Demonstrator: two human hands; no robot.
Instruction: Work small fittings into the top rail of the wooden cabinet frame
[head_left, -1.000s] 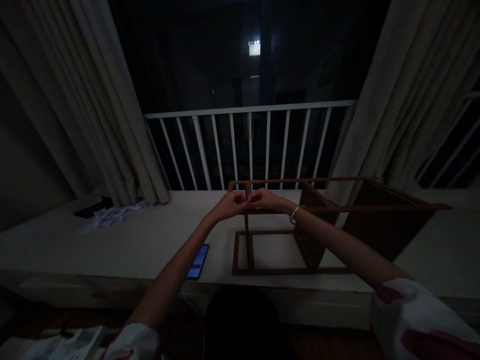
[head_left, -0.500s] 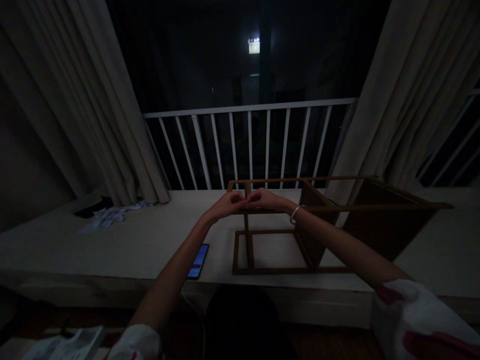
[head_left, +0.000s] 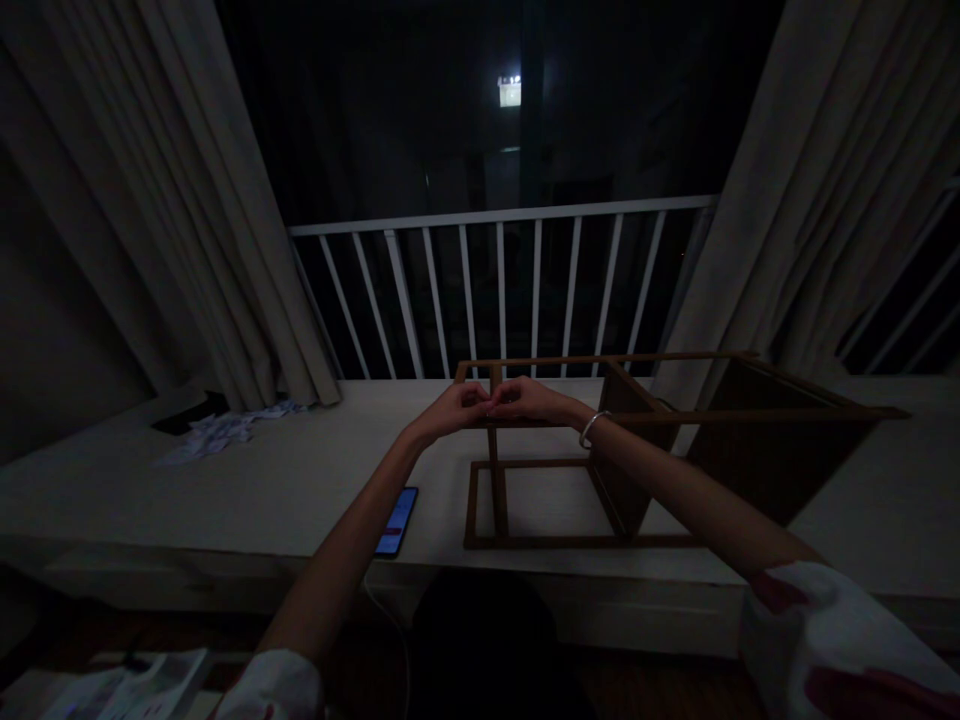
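A brown wooden frame (head_left: 555, 542) with shelf panels lies on its side on the pale window ledge (head_left: 262, 490). Over the upper bar at its left end, my left hand (head_left: 456, 408) and my right hand (head_left: 531, 400) meet fingertip to fingertip. Both are closed in a pinch. Whatever lies between the fingers is too small and dark to name. A bracelet (head_left: 589, 430) circles my right wrist. Left of the frame, a phone (head_left: 396, 522) with a lit screen rests near the ledge's front edge.
White railings (head_left: 501, 290) stand behind the ledge before a dark window. Curtains (head_left: 217, 220) hang on both sides. Crumpled papers (head_left: 214, 435) lie at the ledge's left. A cable (head_left: 390, 615) hangs below the phone. White papers (head_left: 150, 690) are at the lower left.
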